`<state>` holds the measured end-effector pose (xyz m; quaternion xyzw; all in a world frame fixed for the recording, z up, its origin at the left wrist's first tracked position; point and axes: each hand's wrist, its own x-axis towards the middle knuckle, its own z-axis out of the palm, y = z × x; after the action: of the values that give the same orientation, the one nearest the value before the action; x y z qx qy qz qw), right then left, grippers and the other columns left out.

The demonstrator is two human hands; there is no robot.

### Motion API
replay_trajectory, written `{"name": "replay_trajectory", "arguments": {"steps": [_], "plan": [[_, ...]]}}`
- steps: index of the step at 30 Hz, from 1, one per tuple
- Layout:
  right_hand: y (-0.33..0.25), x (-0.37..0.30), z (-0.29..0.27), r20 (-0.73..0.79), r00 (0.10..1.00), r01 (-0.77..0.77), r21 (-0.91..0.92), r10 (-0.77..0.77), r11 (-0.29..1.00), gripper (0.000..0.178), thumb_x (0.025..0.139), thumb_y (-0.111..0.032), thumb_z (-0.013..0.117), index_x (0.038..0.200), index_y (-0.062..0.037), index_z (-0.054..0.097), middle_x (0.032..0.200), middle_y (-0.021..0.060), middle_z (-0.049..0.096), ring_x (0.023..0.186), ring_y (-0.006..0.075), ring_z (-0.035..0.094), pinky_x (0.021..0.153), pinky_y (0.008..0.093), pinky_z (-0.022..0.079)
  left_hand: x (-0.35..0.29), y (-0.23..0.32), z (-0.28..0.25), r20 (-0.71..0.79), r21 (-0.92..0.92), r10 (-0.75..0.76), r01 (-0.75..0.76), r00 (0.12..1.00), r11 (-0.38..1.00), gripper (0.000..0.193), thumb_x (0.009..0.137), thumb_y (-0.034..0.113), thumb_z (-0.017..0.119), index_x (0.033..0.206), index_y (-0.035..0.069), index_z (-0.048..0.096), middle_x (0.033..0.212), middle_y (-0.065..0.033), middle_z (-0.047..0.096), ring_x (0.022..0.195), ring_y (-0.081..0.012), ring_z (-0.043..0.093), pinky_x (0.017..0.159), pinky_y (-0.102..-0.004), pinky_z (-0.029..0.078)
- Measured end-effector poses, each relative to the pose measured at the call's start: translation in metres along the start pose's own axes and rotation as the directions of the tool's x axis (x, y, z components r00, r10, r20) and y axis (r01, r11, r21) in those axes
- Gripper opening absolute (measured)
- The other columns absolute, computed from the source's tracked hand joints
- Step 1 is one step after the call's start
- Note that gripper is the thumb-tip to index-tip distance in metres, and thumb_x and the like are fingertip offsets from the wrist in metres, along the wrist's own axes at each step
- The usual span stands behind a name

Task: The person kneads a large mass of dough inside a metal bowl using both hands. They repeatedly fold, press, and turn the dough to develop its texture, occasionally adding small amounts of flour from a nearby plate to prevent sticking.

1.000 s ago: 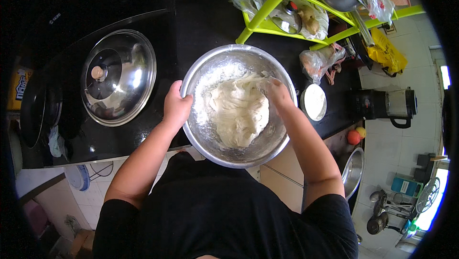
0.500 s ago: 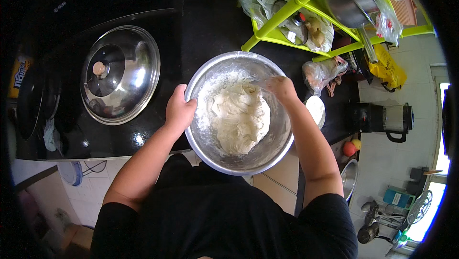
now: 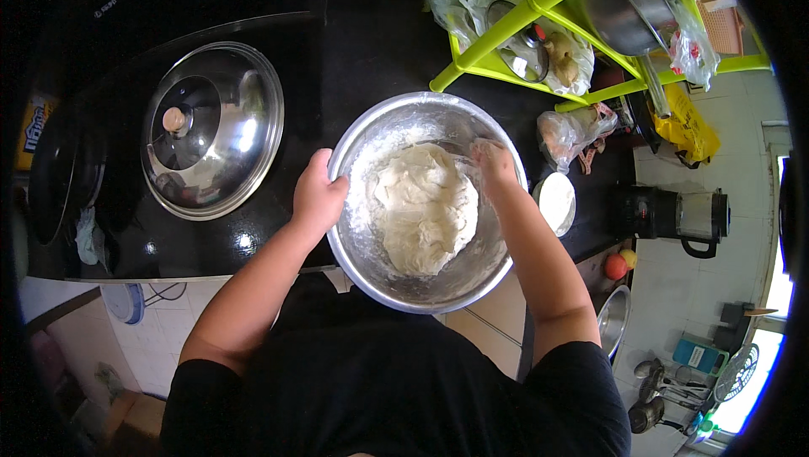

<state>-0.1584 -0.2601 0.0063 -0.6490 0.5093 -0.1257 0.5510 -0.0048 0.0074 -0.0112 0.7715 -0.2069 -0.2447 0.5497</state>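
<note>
- Counter [image 3: 371, 44]: black and glossy, running behind and to both sides of the work. Clock positions are read about the centre of the bowl, with 12 o'clock at the top of the view.
- Rack [image 3: 490, 44]: bright green, at 1 o'clock, bearing a metal pan and plastic bags.
- Metal bowl [image 3: 404, 290]: round and wide-mouthed, at the centre of the view, in front of the person's body; white powder coats its inner wall most thickly toward 10 o'clock.
- Domed lid [image 3: 232, 145]: shiny, with a pale round knob, lying on the counter between 9 and 10 o'clock, well apart from the left hand.
- Dough [image 3: 425, 208]: a pale, uneven mass on the floor of the bowl; it lies toward 3 o'clock from the left hand and toward 8 o'clock from the right.
- Blender [image 3: 657, 211]: black and clear, far out at 3 o'clock.
- Left hand [image 3: 318, 194]: at 9 o'clock, gripping the bowl's edge, thumb over the rim.
- Right hand [image 3: 493, 163]: at 2 o'clock, reaching inside the rim, just beside the dough; its fingertips are unclear, so whether they are closed on anything, or touch the dough, cannot be told.
- White container [image 3: 556, 202]: round, at 3 o'clock, near the right forearm.
- Red fruit [image 3: 616, 266]: between 3 and 4 o'clock.
</note>
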Motion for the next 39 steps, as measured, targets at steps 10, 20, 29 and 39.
{"name": "replay_trajectory", "arguments": {"steps": [10, 20, 29, 39], "plan": [[-0.014, 0.030, 0.054, 0.420, 0.893, 0.418, -0.647, -0.160, 0.638, 0.037, 0.087, -0.031, 0.046, 0.087, -0.0003, 0.068, 0.095, 0.0237, 0.065, 0.089, 0.0344, 0.064, 0.076, 0.0399, 0.049, 0.001, 0.020, -0.009, 0.069, 0.079, -0.039, 0.034, 0.997, 0.996, 0.043, 0.075, 0.010, 0.058, 0.115, -0.002, 0.048, 0.096, -0.0221, 0.063, 0.086, -0.0322, 0.063, 0.075, -0.0373, 0.048], [-0.037, -0.023, 0.047, 0.306, 0.944, 0.100, -0.617, 0.121, 0.780, 0.049, 0.083, -0.043, 0.051, 0.104, -0.0010, 0.064, 0.099, 0.0224, 0.064, 0.093, 0.0316, 0.062, 0.087, 0.0371, 0.047, -0.004, 0.009, 0.008, -0.012, -0.304, -0.088, 0.080, 0.996, 0.949, 0.031, 0.075, -0.004, 0.058, 0.106, -0.002, 0.051, 0.094, -0.0088, 0.061, 0.082, -0.0156, 0.059, 0.075, -0.0287, 0.046], [-0.046, -0.167, 0.032, 0.765, 0.482, 0.857, -0.514, -0.427, 0.047, 0.039, 0.090, -0.031, 0.048, 0.114, -0.0017, 0.057, 0.124, 0.0193, 0.051, 0.109, 0.0313, 0.054, 0.093, 0.0378, 0.044, -0.005, 0.005, 0.012, -0.049, -0.517, -0.080, 0.044, 0.996, 0.855, 0.032, 0.074, -0.007, 0.055, 0.106, -0.003, 0.050, 0.097, -0.0097, 0.060, 0.088, -0.0158, 0.058, 0.082, -0.0282, 0.044], [0.007, 0.008, 0.024, 0.244, 0.941, 0.339, -0.670, -0.236, 0.660, 0.025, 0.086, -0.021, 0.049, 0.096, -0.0050, 0.065, 0.094, 0.0176, 0.065, 0.086, 0.0287, 0.063, 0.076, 0.0375, 0.048, -0.002, -0.007, 0.009, -0.088, -0.191, 0.019, -0.036, 0.996, 0.981, 0.038, 0.073, 0.001, 0.056, 0.111, -0.003, 0.049, 0.093, -0.0156, 0.064, 0.080, -0.0201, 0.064, 0.073, -0.0297, 0.048]]}}
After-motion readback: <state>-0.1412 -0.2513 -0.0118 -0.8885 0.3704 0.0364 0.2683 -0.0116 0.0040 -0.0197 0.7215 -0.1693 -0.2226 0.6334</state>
